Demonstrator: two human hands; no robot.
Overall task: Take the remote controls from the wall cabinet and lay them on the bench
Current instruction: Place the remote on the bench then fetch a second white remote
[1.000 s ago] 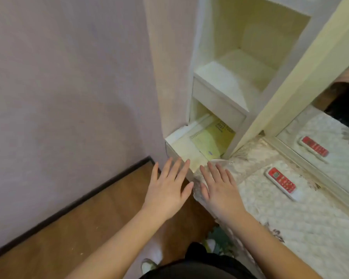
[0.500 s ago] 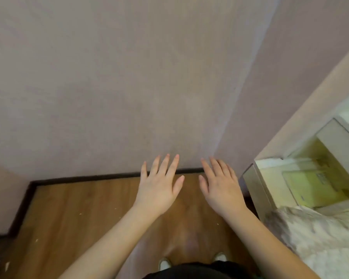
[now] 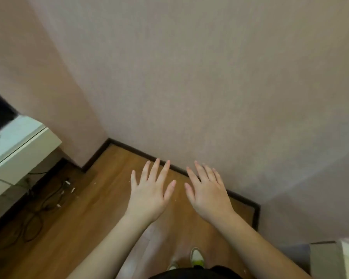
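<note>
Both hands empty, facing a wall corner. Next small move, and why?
Probably turn the head to find the cabinet. The left hand and right hand hover open and empty over the brown wooden floor, facing the bare pinkish wall; no remote control or wall cabinet shows.

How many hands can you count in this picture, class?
2. The left hand and the right hand are both open, palms down, side by side over the wooden floor. Neither holds anything.

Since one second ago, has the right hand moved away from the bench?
Yes. The bench is out of view now, and the right hand hangs open over the wooden floor near the dark baseboard, well left of where it was.
</note>
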